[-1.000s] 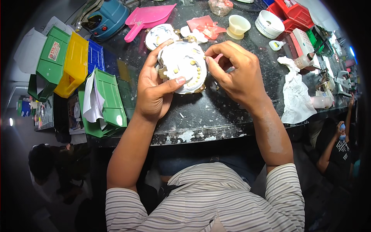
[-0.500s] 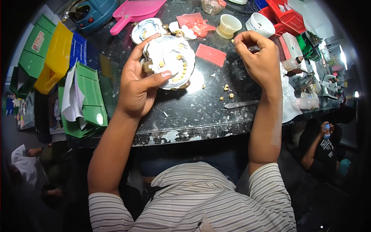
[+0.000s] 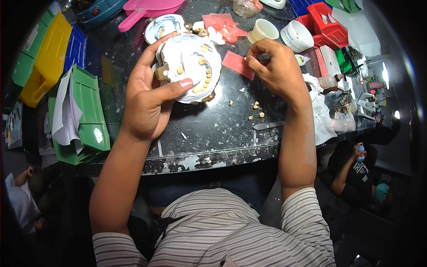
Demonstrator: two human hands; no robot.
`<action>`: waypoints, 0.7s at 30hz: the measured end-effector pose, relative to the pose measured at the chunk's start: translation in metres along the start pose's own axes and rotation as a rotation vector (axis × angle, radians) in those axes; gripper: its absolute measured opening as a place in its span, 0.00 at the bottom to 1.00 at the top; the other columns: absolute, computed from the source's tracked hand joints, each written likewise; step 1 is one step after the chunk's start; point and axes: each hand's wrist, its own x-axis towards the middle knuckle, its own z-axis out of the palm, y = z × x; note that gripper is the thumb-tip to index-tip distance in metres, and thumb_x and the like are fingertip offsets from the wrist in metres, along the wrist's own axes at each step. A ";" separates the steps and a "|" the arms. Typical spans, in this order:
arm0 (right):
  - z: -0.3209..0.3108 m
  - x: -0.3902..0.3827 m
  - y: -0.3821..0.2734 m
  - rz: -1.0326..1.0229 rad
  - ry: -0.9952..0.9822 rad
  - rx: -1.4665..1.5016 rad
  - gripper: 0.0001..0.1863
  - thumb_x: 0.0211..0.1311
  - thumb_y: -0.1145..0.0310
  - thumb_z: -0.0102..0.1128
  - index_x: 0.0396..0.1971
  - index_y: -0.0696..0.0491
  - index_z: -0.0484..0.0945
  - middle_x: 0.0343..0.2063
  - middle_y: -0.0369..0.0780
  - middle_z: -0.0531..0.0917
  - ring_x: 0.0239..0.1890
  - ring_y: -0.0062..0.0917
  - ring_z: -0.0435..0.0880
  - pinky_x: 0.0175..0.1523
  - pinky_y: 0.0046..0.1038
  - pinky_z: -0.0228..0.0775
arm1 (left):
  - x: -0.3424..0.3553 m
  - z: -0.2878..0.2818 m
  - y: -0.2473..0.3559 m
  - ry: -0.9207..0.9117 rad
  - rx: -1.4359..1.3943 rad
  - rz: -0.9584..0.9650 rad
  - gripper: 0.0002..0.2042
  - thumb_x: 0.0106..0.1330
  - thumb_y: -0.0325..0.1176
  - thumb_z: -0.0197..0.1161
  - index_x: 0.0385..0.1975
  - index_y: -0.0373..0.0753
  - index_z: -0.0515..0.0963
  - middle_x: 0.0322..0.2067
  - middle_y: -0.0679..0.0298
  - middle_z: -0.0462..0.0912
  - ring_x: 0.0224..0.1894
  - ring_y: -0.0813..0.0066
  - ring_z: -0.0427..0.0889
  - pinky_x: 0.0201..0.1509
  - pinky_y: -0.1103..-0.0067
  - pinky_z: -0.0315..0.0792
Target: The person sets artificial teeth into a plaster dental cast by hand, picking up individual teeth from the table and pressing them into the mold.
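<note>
My left hand [image 3: 149, 98] is closed round a dental flask half [image 3: 189, 55], thumb pressed on its white plaster face. Yellowish artificial teeth [image 3: 207, 75] sit in the plaster in a curved row, with a few more set apart. To the right, above the bench, my right hand [image 3: 282, 71] pinches a small yellowish tooth [image 3: 245, 58] between thumb and fingertips. Beneath that hand lies a flat pink wax sheet [image 3: 235, 63]. Several loose teeth [image 3: 256, 106] are scattered on the black bench, near a thin metal blade [image 3: 268, 126]. A second plaster-filled flask half [image 3: 162, 24] rests behind the held one.
Crumpled pink wax [image 3: 224, 27], a cream rubber bowl [image 3: 263, 31] and a white tub [image 3: 297, 35] stand farther back. Green [image 3: 84, 113], yellow [image 3: 48, 58] and blue bins line the left. White tissue [image 3: 318, 111] lies right of my forearm. Another person [image 3: 358, 173] sits at far right.
My right hand, still pinching, has come left and slightly down, nearer the flask half and over the pink wax sheet. The whole view has shifted a little; my left hand keeps its hold.
</note>
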 end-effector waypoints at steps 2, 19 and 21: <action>0.000 0.003 -0.002 -0.009 -0.034 -0.019 0.08 0.57 0.70 0.67 0.33 0.59 0.84 0.36 0.50 0.86 0.41 0.47 0.85 0.49 0.41 0.76 | 0.000 -0.002 0.000 0.005 -0.005 0.004 0.38 0.56 0.10 0.62 0.70 0.31 0.62 0.58 0.51 0.78 0.62 0.62 0.80 0.66 0.67 0.77; -0.004 0.003 0.001 -0.071 -0.113 -0.120 0.07 0.56 0.72 0.66 0.32 0.59 0.82 0.35 0.49 0.85 0.40 0.48 0.84 0.49 0.41 0.75 | 0.000 -0.004 -0.002 0.011 -0.061 0.017 0.37 0.56 0.09 0.63 0.69 0.30 0.62 0.58 0.52 0.78 0.60 0.65 0.80 0.64 0.71 0.77; -0.005 0.003 0.003 -0.073 -0.103 -0.127 0.07 0.56 0.72 0.66 0.32 0.59 0.82 0.35 0.49 0.85 0.41 0.48 0.84 0.49 0.41 0.75 | 0.001 -0.004 -0.003 0.003 -0.058 0.011 0.37 0.56 0.09 0.63 0.69 0.30 0.62 0.58 0.52 0.78 0.60 0.65 0.80 0.64 0.71 0.77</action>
